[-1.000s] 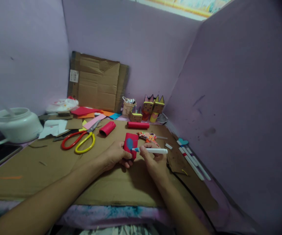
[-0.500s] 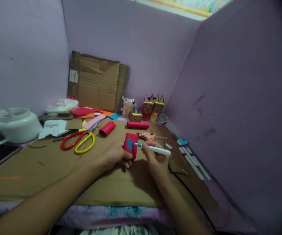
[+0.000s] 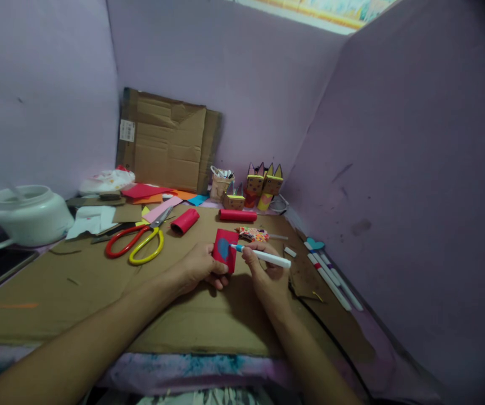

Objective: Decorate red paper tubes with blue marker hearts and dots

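My left hand (image 3: 205, 264) is closed on a red paper-covered roll (image 3: 230, 261), thumb on its near edge. A blue patch (image 3: 222, 248), heart-like in outline, lies on the roll's face. Between the fingers of my right hand (image 3: 267, 273) is a white marker (image 3: 267, 257) with a blue tip end. Its tip is at the right edge of the blue patch. Beyond my hands two more red rolls lie on the cardboard: one tilted red roll (image 3: 185, 221) and one lying sideways, a red tube (image 3: 238, 216).
Scissors (image 3: 146, 242) with red and yellow handles lie left of my hands. A white pot (image 3: 27, 216) stands at far left. Several markers (image 3: 330, 275) and a blue heart (image 3: 314, 243) lie at right. Cardboard cat figures (image 3: 263, 185) stand at the back, near cardboard sheets (image 3: 168, 140).
The marker in my right hand has shifted very slightly to the left. My left hand and the red roll stay in place.
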A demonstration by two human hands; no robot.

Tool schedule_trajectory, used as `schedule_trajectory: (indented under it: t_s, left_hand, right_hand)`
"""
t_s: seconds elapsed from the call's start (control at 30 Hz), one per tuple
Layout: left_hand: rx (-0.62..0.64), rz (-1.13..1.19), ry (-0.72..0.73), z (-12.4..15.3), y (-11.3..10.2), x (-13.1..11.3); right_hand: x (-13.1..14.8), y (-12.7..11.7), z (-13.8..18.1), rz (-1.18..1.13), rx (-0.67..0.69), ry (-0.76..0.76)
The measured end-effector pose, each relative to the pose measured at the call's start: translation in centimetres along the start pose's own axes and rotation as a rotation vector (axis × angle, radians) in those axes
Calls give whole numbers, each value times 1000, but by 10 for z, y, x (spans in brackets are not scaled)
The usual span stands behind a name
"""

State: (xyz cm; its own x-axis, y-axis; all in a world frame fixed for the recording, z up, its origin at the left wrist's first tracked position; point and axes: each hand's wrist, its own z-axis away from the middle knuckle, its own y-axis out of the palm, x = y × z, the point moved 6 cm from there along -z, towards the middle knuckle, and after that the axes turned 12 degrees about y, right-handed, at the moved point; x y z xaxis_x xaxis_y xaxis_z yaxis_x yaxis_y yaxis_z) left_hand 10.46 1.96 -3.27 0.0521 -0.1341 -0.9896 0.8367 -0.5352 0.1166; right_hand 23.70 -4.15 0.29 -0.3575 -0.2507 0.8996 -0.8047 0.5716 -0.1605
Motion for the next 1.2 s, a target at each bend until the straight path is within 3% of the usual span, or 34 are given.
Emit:
schedule_trajectory:
  t_s: [1.2]
  left_hand:
    - [-8,10,5,1,1,-3]
  right_hand:
    - [2,4,2,0,74,26]
